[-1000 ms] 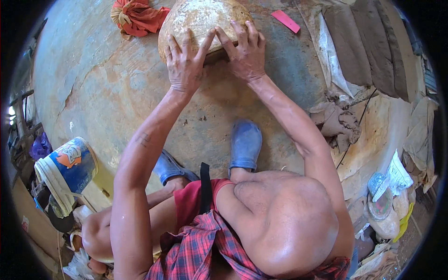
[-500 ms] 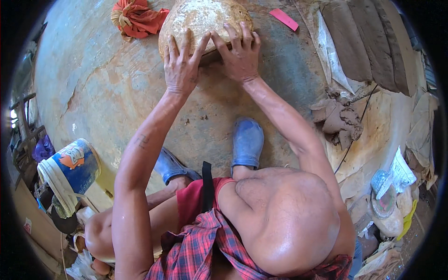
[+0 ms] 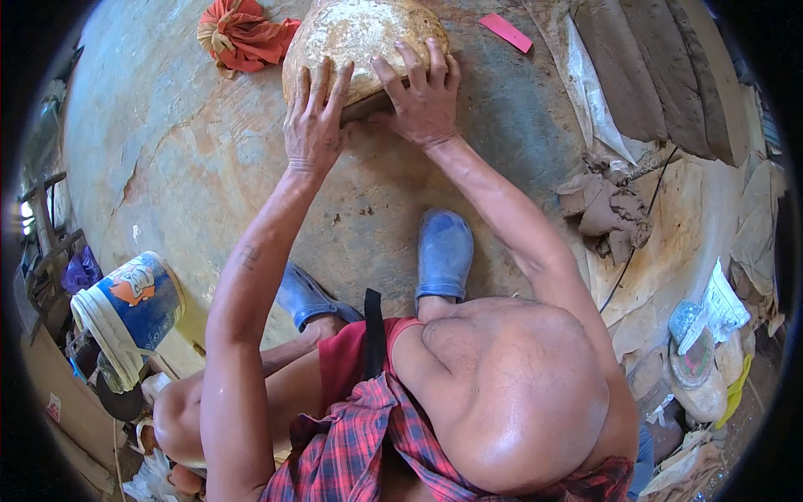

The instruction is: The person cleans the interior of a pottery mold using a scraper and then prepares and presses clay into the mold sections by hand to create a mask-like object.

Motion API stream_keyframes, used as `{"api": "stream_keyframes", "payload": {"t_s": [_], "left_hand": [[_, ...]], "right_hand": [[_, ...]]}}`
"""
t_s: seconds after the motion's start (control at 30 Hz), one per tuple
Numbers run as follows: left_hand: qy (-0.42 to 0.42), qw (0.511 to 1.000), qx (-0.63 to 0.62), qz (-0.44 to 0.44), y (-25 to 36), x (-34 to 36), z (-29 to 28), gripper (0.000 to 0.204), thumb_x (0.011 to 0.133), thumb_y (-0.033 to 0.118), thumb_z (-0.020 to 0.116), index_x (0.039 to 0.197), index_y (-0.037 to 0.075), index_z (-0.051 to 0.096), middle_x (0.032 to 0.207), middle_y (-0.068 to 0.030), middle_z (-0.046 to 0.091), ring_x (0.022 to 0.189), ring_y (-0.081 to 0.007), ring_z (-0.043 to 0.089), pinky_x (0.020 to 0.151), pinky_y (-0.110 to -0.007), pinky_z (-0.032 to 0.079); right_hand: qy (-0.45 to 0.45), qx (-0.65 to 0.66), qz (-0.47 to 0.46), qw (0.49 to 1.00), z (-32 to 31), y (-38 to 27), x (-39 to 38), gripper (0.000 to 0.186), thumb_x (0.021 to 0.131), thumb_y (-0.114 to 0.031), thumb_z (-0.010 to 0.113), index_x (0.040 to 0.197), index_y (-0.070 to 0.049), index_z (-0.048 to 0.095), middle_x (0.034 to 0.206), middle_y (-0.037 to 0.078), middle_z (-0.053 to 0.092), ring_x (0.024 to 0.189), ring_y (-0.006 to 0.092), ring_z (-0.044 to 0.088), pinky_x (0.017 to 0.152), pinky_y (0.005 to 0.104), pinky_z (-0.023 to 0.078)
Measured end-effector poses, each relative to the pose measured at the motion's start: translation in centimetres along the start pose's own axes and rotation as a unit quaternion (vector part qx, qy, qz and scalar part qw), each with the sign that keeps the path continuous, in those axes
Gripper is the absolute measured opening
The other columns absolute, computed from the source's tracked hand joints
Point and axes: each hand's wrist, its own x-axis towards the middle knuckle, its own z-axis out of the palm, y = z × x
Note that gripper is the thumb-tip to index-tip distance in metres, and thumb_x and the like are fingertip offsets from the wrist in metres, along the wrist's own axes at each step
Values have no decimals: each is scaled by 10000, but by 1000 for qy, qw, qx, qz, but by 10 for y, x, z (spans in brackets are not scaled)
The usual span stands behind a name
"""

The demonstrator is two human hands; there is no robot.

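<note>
At the top middle stands a dome-shaped mould [image 3: 360, 33], whitish on its crown and brown toward its sides, with a dark clay-like edge [image 3: 368, 106] along the near rim. My left hand [image 3: 315, 121] lies at its near left side, fingers spread over the curved top and thumb at the rim's underside. Across from it, my right hand [image 3: 424, 96] grips the near right side the same way, with its thumb by the dark edge. The mould's far end is cut off by the picture's upper border.
Left of the mould lies a bundled orange-red cloth [image 3: 242, 38]; a pink strip [image 3: 506, 33] is to its right. Grey clay slabs [image 3: 627, 75] and a clay lump [image 3: 604, 209] are at the right. A blue-and-white bucket [image 3: 138, 297] stands left of my knee. My blue clogs [image 3: 444, 251] rest on the floor.
Both hands have shifted slightly left and toward me along the mould. Their thumbs now show by the near rim, and more of the dark edge is visible.
</note>
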Motion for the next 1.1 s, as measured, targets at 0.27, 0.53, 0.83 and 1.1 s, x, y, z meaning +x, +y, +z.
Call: {"api": "stream_keyframes", "payload": {"t_s": [0.27, 0.53, 0.83, 1.1], "left_hand": [[-51, 998, -44, -15, -27, -17, -15, 1108, 705, 282, 942, 1662, 247, 385, 1709, -159, 372, 1542, -490, 359, 1220, -526, 431], [-27, 998, -52, -15, -29, -13, -14, 1023, 752, 369, 911, 1643, 248, 423, 1708, -159, 374, 1521, -506, 386, 1170, -529, 490], [-44, 996, -74, -3, -41, -17, -18, 923, 828, 327, 873, 1634, 296, 425, 1718, -148, 353, 1503, -511, 409, 1129, -535, 526], [-49, 992, -113, 9, -48, -17, -23, 896, 848, 336, 868, 1633, 287, 439, 1702, -180, 375, 1517, -500, 396, 1153, -535, 501]], "right_hand": [[-63, -3, -4, 998, -24, -3, 6, 835, 739, -306, 868, 1499, -371, 528, 1524, 57, 494, 1405, 415, 443, 1068, 667, 378], [-33, 60, -11, 998, -16, 40, 6, 1058, 574, -414, 996, 1514, -384, 511, 1488, 61, 525, 1320, 358, 508, 1039, 541, 480], [-114, 116, 5, 987, -23, 71, 11, 1027, 696, -315, 962, 1575, -432, 444, 1547, 82, 508, 1176, 376, 688, 960, 511, 611], [-170, 178, 40, 969, -30, 83, 18, 972, 722, -304, 943, 1561, -452, 474, 1611, 45, 490, 1228, 376, 691, 983, 465, 635]]}}
